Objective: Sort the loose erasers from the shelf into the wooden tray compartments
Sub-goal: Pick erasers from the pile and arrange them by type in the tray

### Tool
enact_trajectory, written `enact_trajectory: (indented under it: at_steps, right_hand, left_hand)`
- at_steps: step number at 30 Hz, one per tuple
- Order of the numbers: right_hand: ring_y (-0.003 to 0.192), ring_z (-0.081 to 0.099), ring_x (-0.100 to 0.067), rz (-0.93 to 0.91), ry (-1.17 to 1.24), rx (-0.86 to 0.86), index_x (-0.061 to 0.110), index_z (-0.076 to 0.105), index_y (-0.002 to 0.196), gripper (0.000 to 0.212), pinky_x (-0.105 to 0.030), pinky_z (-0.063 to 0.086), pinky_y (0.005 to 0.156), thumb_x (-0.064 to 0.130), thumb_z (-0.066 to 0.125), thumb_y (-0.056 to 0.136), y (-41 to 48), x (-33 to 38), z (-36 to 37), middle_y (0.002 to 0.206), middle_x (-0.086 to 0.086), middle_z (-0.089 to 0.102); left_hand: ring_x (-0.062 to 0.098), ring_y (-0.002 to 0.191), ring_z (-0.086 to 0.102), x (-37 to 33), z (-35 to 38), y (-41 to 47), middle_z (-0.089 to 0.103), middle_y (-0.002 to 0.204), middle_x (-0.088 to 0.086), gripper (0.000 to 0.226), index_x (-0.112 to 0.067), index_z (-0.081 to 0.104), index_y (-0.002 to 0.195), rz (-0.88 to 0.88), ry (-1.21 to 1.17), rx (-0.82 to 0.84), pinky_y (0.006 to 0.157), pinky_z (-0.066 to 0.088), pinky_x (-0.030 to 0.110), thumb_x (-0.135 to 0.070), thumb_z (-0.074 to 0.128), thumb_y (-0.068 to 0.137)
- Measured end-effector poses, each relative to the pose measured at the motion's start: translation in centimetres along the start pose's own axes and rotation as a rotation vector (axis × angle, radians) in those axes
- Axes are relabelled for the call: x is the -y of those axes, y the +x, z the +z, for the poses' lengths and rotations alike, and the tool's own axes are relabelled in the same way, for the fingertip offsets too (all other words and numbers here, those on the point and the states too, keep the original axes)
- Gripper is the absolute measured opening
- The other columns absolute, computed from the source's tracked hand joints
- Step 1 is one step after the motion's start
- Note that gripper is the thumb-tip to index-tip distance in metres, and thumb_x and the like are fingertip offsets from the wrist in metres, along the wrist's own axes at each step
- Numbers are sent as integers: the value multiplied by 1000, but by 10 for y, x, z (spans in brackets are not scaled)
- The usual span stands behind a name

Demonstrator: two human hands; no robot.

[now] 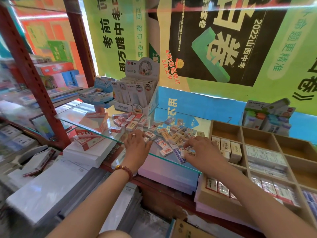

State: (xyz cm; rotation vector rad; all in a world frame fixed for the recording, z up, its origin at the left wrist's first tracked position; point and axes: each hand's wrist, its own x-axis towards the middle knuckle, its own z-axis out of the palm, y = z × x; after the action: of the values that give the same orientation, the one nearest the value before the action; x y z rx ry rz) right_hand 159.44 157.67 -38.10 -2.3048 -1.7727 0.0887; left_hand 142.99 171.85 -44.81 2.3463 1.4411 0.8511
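Pinching a cream rectangular eraser with red print [188, 154] between thumb and fingertips, the right hand [201, 151] sits at the near right of the heap of loose paper-sleeved erasers [164, 133] on the clear glass shelf [77, 114]; the eraser's long axis runs left to right, its right end towards the compartmented wooden tray [242, 130] just beside it; the left hand [137, 146] rests on the heap's near left, fingers bent down; whether they grip anything I cannot tell.
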Motion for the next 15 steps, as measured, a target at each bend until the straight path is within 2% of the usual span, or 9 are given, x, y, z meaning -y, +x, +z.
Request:
enact_trajectory:
  at_steps: [4, 9, 12, 14, 15]
  right_hand:
    - [127, 38, -18, -7, 5, 9, 31, 54, 123, 32, -38, 27, 107, 38, 51, 92, 0, -2, 0, 134, 3, 49]
    - [126, 38, -17, -24, 32, -4, 30, 54, 123, 32, -37, 27, 106, 35, 52, 91, 0, -3, -1, 133, 4, 49]
    - [122, 41, -18, -58, 64, -37, 29, 54, 121, 32, -36, 31, 102, 32, 54, 90, 0, -4, -2, 129, 3, 52]
    - [117, 45, -17, -107, 142, -94, 29, 54, 122, 32, -34, 35, 98, 30, 56, 90, 0, -6, -6, 125, 3, 55]
    - [114, 47, -15, -135, 214, -130, 29, 54, 124, 33, -32, 37, 95, 28, 57, 90, -1, -6, -10, 122, 4, 57]
  left_hand:
    - [29, 116, 38, 5, 0, 4, 48, 120, 15, 28, -6, 44, 111, 58, 77, 26, 98, 32, 41, -30, 45, 96]
    - [32, 91, 48, 4, 0, 3, 52, 95, 19, 19, 2, 46, 97, 190, 63, -60, 76, 39, 42, -15, 52, 91]
    - [20, 76, 42, -7, -11, 5, 43, 85, 9, 11, -3, 38, 94, 78, -262, -99, 66, 38, 38, -9, 48, 92]
    - [14, 70, 44, -27, -27, 7, 42, 82, 5, 11, -8, 35, 92, -116, -633, -77, 61, 40, 33, -11, 45, 95]
    - [15, 70, 48, -41, -37, 6, 45, 82, 5, 10, -11, 37, 92, -250, -898, -21, 59, 43, 31, -15, 45, 96]
